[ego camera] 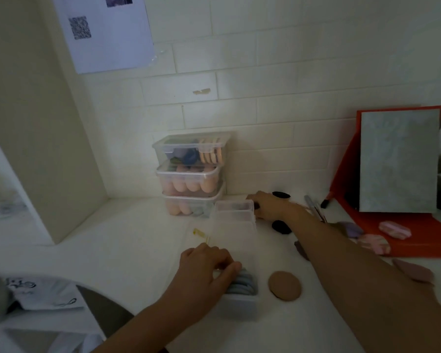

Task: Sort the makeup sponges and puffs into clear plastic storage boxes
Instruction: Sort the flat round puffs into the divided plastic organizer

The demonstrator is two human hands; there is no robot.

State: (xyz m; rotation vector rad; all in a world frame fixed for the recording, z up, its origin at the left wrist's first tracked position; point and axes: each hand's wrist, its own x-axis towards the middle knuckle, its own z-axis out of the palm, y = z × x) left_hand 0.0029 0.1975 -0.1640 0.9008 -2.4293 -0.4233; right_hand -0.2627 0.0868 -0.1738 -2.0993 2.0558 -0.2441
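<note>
Left hand [209, 266], fingers curled over near rim of open clear box [236, 300] mid-worktop; blue puffs [242, 284] packed at its near end. Right hand [267, 207] at far end beside black puffs [280, 226]; grasp unclear. Steady box; load upright, by colour.

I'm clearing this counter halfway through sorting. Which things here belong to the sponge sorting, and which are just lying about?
Belongs to the job: open box, blue puffs, stacked boxes, brown puff, black puffs, pink puffs, purple puff.

Just lying about: pen, grey board, QR sheet.
</note>
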